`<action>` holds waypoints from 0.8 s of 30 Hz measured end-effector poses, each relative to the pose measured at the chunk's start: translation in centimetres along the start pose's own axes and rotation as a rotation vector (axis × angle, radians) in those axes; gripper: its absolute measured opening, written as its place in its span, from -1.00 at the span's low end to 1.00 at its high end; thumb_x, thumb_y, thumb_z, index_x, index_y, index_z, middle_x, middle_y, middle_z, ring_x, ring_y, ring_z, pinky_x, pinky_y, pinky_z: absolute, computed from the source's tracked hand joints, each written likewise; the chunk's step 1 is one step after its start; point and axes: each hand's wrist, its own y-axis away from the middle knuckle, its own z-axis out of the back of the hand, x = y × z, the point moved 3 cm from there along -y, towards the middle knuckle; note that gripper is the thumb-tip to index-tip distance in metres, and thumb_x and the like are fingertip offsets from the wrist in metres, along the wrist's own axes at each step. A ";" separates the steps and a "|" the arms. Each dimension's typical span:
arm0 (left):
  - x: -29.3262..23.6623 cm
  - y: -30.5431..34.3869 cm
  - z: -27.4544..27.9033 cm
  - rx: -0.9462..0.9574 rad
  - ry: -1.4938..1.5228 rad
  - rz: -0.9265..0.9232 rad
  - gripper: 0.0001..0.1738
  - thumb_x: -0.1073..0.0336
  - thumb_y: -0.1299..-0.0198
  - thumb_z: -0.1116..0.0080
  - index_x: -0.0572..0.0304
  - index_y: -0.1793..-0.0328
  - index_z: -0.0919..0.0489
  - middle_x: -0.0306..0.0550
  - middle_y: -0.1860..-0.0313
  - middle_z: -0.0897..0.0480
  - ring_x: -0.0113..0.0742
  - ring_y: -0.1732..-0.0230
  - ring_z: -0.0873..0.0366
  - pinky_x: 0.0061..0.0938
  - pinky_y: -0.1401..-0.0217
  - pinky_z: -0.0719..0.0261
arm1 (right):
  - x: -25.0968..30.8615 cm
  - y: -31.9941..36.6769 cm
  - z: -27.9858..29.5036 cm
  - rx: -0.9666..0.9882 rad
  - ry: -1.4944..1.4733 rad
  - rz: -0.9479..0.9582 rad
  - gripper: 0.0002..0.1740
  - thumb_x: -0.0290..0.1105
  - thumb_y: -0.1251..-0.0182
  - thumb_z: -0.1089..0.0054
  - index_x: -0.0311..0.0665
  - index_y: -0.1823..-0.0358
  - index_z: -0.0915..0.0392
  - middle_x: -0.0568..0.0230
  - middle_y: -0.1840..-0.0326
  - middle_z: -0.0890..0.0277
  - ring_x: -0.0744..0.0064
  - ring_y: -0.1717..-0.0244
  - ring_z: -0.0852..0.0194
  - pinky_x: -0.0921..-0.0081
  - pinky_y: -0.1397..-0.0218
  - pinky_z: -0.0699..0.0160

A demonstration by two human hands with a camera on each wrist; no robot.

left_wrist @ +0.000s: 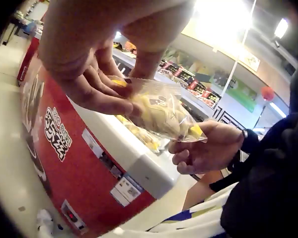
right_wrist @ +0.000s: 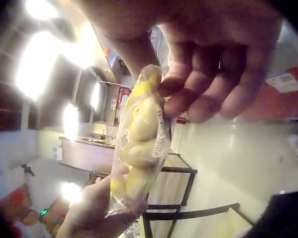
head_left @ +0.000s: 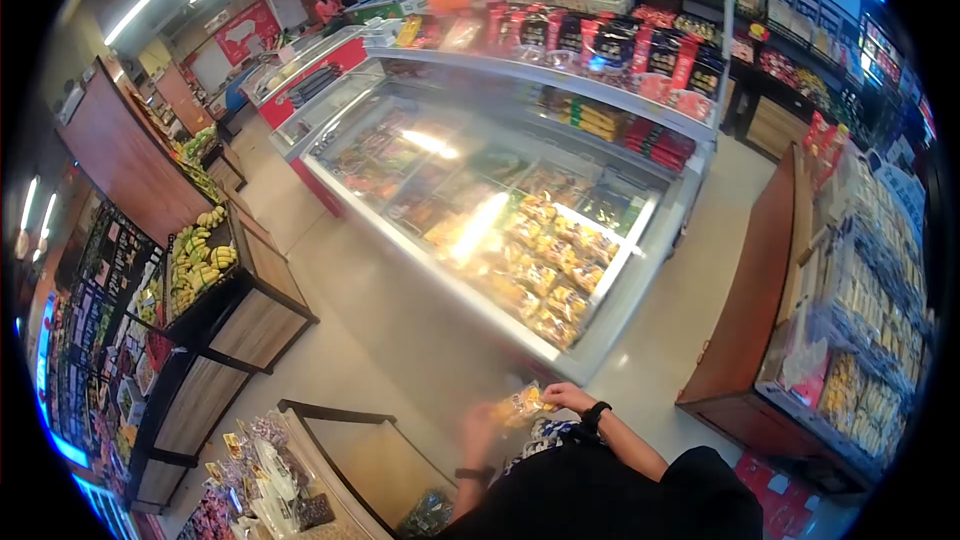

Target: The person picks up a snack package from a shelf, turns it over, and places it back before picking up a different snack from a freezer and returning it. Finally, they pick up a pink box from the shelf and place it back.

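Between my two hands is a small clear plastic packet (head_left: 522, 405) with yellow printing and rounded, pale yellow pieces inside. In the left wrist view, my left hand (left_wrist: 104, 64) pinches one end of the packet (left_wrist: 161, 113) between thumb and fingers. The right hand (left_wrist: 211, 146) grips the opposite end there. Seen from the right wrist, thumb and forefinger of my right hand (right_wrist: 203, 59) pinch the top of the packet (right_wrist: 143, 126), and the left hand (right_wrist: 97, 213) holds its bottom. Motion blurs the left hand (head_left: 482, 437) in the head view.
Just ahead stands a chest freezer (head_left: 440, 285) with similar yellow packets (head_left: 550, 265) under its glass. A wooden stand (head_left: 745, 305) with bagged goods is on the right. Bananas (head_left: 200, 255) lie on a display at the left, and a low table (head_left: 350, 440) stands close by my left side.
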 end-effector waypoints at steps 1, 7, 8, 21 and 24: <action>1.1 -2.1 0.4 -0.009 -0.020 -0.025 -0.76 0.51 0.08 -0.21 0.23 0.20 -0.58 -0.22 0.40 -0.56 -0.47 0.37 -0.51 -0.60 0.33 -0.49 | 1.0 -1.7 0.1 0.013 -0.010 0.006 -0.78 -0.17 -0.23 -0.20 -0.14 0.43 -0.55 0.56 0.51 -0.40 0.72 0.44 -0.33 0.70 0.35 -0.32; -8.0 -10.2 5.9 -0.009 -0.209 0.052 -0.79 0.50 0.02 -0.15 0.26 0.19 -0.57 -0.16 0.36 -0.58 -0.42 0.34 -0.51 -0.50 0.22 -0.49 | 6.8 -11.7 -2.0 0.116 0.147 0.129 -0.74 -0.14 -0.28 -0.14 -0.16 0.43 -0.54 0.61 0.56 -0.34 0.73 0.48 -0.22 0.70 0.39 -0.20; -7.6 -12.0 7.0 -0.015 -0.228 0.027 -0.79 0.49 0.00 -0.13 0.26 0.18 -0.57 -0.16 0.35 -0.58 -0.41 0.34 -0.51 -0.49 0.21 -0.48 | 8.4 -12.8 -2.5 0.132 0.161 0.076 -0.74 -0.14 -0.29 -0.13 -0.16 0.44 -0.53 0.58 0.54 -0.35 0.73 0.47 -0.23 0.69 0.38 -0.22; -8.5 -29.8 9.9 0.187 -0.005 0.197 -0.86 0.43 -0.18 -0.02 0.23 0.15 -0.52 -0.21 0.34 -0.58 -0.51 0.27 -0.50 -0.61 0.22 -0.46 | 16.5 -20.9 -4.7 -0.241 0.191 0.346 -0.74 -0.24 -0.28 -0.08 -0.25 0.48 -0.48 0.50 0.58 -0.36 0.67 0.53 -0.28 0.64 0.44 -0.26; -12.1 -33.2 8.4 0.340 0.033 0.189 -0.81 0.33 -0.23 0.01 0.26 0.11 -0.49 -0.12 0.30 -0.56 -0.42 0.29 -0.51 -0.52 0.26 -0.52 | 20.2 -21.5 -4.7 -0.367 0.245 0.429 -0.74 -0.24 -0.26 -0.09 -0.26 0.50 -0.49 0.47 0.62 -0.35 0.66 0.56 -0.26 0.62 0.49 -0.23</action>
